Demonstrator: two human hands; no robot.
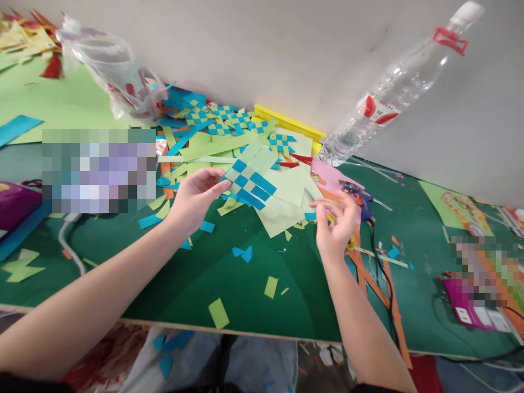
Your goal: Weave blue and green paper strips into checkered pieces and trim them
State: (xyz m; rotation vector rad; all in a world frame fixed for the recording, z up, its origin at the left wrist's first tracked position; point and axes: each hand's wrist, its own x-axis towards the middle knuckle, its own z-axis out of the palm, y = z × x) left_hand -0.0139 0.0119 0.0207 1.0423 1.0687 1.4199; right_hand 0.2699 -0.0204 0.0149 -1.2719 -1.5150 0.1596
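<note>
My left hand (200, 196) pinches the left edge of a woven paper piece (250, 184), a checkerboard of blue and pale green strips with loose strip ends toward the lower right. The piece is held tilted above the table. To its right, my right hand (336, 226) is raised with curled, parted fingers and holds nothing visible. Between the hands and beyond them lie pale green paper sheets (292, 188). Behind the held piece, several finished-looking blue and green woven pieces (221, 120) are heaped with loose strips.
A clear bottle (393, 93) leans on the wall at the right, beside a yellow plastic bar (290, 123). A plastic-wrapped cup (118, 71) stands back left. Paper scraps, orange strips (374, 286) and a black cable (382, 262) lie on the green table (295, 300).
</note>
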